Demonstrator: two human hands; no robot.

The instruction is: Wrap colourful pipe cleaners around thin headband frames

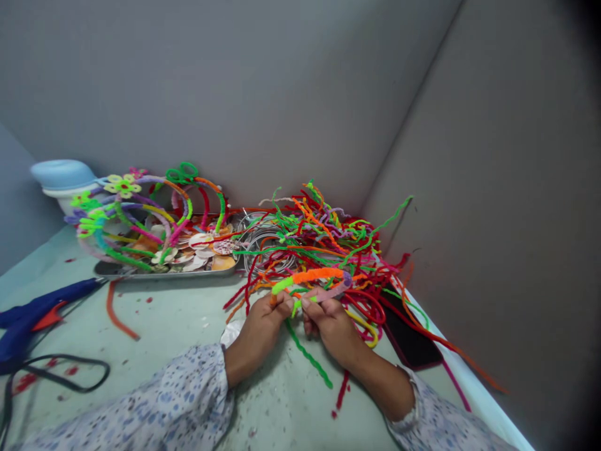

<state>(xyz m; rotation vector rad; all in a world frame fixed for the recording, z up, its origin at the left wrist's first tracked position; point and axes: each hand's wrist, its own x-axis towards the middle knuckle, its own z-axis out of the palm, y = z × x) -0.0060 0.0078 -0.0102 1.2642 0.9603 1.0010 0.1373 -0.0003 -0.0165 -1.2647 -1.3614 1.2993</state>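
Between my two hands is a curved headband [319, 275] wrapped in fuzzy orange, lime, purple and pink pipe cleaner. My left hand [263, 326] pinches its orange end. Fingers of my right hand [333, 326] are closed at the pink end, where a bit of green pipe cleaner [297, 307] shows between the hands. Below them a longer green pipe cleaner [310, 357] slants down over the table; whether it joins the held piece I cannot tell. My fingertips partly hide both ends of the band.
Behind lies a tangled heap of pipe cleaners [323, 225], beside coiled metal bands [265, 247]. A metal tray [169, 274] holds shells and finished flowered headbands [136, 213]. At left are a blue glue gun [47, 307] and a blue-lidded container [63, 178]; a dark phone [413, 338] lies right.
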